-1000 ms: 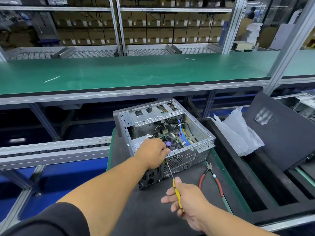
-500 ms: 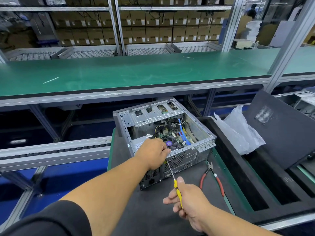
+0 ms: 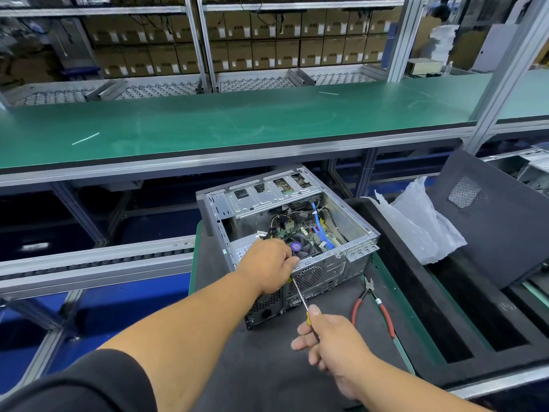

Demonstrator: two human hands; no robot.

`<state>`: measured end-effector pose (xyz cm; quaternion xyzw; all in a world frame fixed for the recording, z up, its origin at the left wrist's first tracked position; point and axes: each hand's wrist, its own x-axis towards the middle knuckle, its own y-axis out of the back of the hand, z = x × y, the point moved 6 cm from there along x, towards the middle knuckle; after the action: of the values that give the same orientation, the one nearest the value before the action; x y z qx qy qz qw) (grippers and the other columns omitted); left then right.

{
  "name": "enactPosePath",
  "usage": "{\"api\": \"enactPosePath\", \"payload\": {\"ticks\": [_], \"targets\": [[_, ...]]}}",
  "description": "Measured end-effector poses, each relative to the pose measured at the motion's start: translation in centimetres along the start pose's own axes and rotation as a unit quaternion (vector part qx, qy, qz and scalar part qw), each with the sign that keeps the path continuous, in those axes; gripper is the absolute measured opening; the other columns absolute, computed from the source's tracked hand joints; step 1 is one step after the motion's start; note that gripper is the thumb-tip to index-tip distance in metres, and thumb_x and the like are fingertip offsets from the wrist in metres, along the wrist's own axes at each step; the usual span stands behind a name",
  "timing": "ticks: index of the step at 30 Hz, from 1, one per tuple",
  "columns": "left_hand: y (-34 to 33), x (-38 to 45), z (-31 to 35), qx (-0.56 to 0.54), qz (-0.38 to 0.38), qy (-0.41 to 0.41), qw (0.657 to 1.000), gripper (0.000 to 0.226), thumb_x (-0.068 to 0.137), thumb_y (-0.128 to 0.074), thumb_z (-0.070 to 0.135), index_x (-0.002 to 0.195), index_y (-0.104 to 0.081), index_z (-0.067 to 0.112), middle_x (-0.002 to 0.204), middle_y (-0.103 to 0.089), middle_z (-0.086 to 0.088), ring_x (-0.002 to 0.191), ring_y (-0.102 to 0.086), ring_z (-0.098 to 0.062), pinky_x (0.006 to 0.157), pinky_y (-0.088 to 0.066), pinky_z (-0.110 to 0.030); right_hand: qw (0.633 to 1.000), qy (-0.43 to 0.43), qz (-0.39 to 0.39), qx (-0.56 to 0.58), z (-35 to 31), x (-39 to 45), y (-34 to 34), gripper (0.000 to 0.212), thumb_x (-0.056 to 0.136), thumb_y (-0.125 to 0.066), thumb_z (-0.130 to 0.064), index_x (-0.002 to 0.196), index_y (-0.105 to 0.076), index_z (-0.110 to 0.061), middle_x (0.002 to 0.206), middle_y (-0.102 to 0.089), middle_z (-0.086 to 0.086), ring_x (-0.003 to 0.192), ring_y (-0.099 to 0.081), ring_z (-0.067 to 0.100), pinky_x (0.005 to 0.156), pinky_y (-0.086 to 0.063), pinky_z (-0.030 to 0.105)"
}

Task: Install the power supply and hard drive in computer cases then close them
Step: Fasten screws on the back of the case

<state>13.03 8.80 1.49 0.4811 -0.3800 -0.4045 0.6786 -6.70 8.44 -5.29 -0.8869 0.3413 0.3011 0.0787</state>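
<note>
An open silver computer case (image 3: 353,251) lies on a dark mat, its motherboard, fan and blue cables showing. The grey power supply (image 3: 243,248) sits in the case's near left corner, mostly hidden by my left hand (image 3: 269,267), whose fingers curl over the case's rear edge there. My right hand (image 3: 332,343) grips a yellow-handled screwdriver (image 3: 300,298); its shaft points up to the rear panel just under my left hand, where the tip is hidden. No hard drive can be made out.
Red-handled pliers (image 3: 377,307) lie on the mat right of the case. A clear plastic bag (image 3: 421,224) and a black side panel (image 3: 490,215) rest in a black foam tray (image 3: 445,331) at right. A green workbench (image 3: 237,126) runs behind, a roller conveyor (image 3: 89,263) at left.
Almost nothing differs. My right hand with the screwdriver has shifted very slightly, and my left hand stays on the case's rear corner.
</note>
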Motion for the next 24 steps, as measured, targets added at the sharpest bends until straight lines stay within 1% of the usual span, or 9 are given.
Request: {"api": "enactPosePath", "payload": {"ticks": [4, 5, 7, 9, 11, 14, 19, 22, 24], "targets": [[-0.1, 0.0, -0.2, -0.013, 0.003, 0.008, 1.000, 0.046, 0.103, -0.047, 0.042, 0.062, -0.049, 0.022, 0.071, -0.052, 0.004, 0.071, -0.051, -0.021, 0.072, -0.028, -0.034, 0.982, 0.065, 0.096, -0.152, -0.6, 0.3, 1.2, 0.048, 0.109, -0.035, -0.048, 0.089, -0.067, -0.017, 0.063, -0.070, -0.002, 0.052, -0.053, 0.010, 0.054, -0.042, 0.026], [-0.1, -0.1, -0.2, -0.014, 0.003, 0.008, 1.000, 0.046, 0.103, -0.047, 0.042, 0.061, -0.048, 0.022, 0.071, -0.052, 0.004, 0.072, -0.051, -0.021, 0.073, -0.029, -0.034, 0.989, 0.046, 0.072, -0.122, -0.3, 0.4, 0.8, 0.049, 0.109, -0.036, -0.047, 0.087, -0.065, -0.014, 0.059, -0.063, -0.002, 0.048, -0.049, 0.011, 0.050, -0.038, 0.026], [-0.2, 0.0, -0.2, -0.011, -0.002, 0.005, 1.000, 0.045, 0.103, -0.047, 0.042, 0.062, -0.047, 0.023, 0.071, -0.050, 0.006, 0.073, -0.051, -0.022, 0.074, -0.030, -0.035, 0.994, -0.066, -0.042, 0.082, 0.6, 0.2, -0.4, 0.050, 0.107, -0.042, -0.049, 0.083, -0.060, -0.010, 0.056, -0.051, 0.002, 0.042, -0.033, 0.013, 0.042, -0.025, 0.022], [-0.1, -0.1, -0.2, -0.008, -0.003, 0.003, 1.000, 0.045, 0.103, -0.047, 0.042, 0.062, -0.046, 0.024, 0.071, -0.049, 0.007, 0.073, -0.050, -0.022, 0.073, -0.029, -0.034, 0.952, -0.154, -0.117, 0.237, 0.9, -0.3, -1.4, 0.047, 0.102, -0.051, -0.053, 0.083, -0.061, -0.012, 0.058, -0.044, 0.002, 0.043, -0.027, 0.011, 0.039, -0.019, 0.018], [-0.1, 0.0, -0.1, -0.006, -0.001, 0.002, 1.000, 0.045, 0.102, -0.047, 0.041, 0.060, -0.043, 0.025, 0.070, -0.046, 0.008, 0.071, -0.048, -0.023, 0.071, -0.027, -0.034, 0.964, -0.136, -0.102, 0.204, 0.9, 0.0, -1.2, 0.043, 0.098, -0.061, -0.054, 0.087, -0.062, -0.012, 0.059, -0.046, 0.003, 0.043, -0.028, 0.011, 0.040, -0.019, 0.017], [0.0, -0.1, 0.0, -0.006, 0.000, 0.004, 1.000, 0.045, 0.102, -0.048, 0.040, 0.060, -0.041, 0.025, 0.071, -0.045, 0.008, 0.070, -0.046, -0.023, 0.070, -0.027, -0.034, 0.998, -0.027, 0.001, 0.059, 0.5, 0.7, -0.2, 0.036, 0.090, -0.077, -0.039, 0.085, -0.050, -0.015, 0.058, -0.048, 0.004, 0.043, -0.027, 0.014, 0.044, -0.019, 0.020], [0.2, -0.2, 0.2, -0.002, -0.005, 0.004, 1.000, 0.046, 0.103, -0.046, 0.040, 0.060, -0.041, 0.026, 0.071, -0.044, 0.009, 0.069, -0.047, -0.021, 0.071, -0.029, -0.034, 0.957, -0.119, -0.079, 0.252, 0.9, 0.5, -0.6, 0.030, 0.091, -0.076, -0.034, 0.084, -0.063, -0.009, 0.059, -0.051, 0.003, 0.039, -0.032, 0.008, 0.036, -0.021, 0.016], [0.3, -0.3, 0.3, -0.002, -0.006, 0.006, 1.000, 0.047, 0.103, -0.047, 0.040, 0.060, -0.041, 0.025, 0.070, -0.044, 0.008, 0.068, -0.046, -0.021, 0.070, -0.029, -0.035, 1.000, 0.024, 0.003, -0.013, -0.1, 1.0, 0.7, 0.030, 0.099, -0.064, -0.041, 0.091, -0.069, -0.013, 0.064, -0.071, 0.000, 0.043, -0.048, 0.012, 0.044, -0.039, 0.022], [0.3, -0.2, 0.3, -0.001, -0.009, 0.007, 1.000, 0.047, 0.103, -0.047, 0.040, 0.059, -0.041, 0.024, 0.068, -0.043, 0.008, 0.067, -0.046, -0.021, 0.069, -0.028, -0.035, 0.986, 0.088, 0.058, -0.130, -1.0, 0.9, 1.0, 0.034, 0.102, -0.054, -0.045, 0.089, -0.070, -0.018, 0.067, -0.074, -0.003, 0.046, -0.052, 0.012, 0.052, -0.045, 0.027]]}}
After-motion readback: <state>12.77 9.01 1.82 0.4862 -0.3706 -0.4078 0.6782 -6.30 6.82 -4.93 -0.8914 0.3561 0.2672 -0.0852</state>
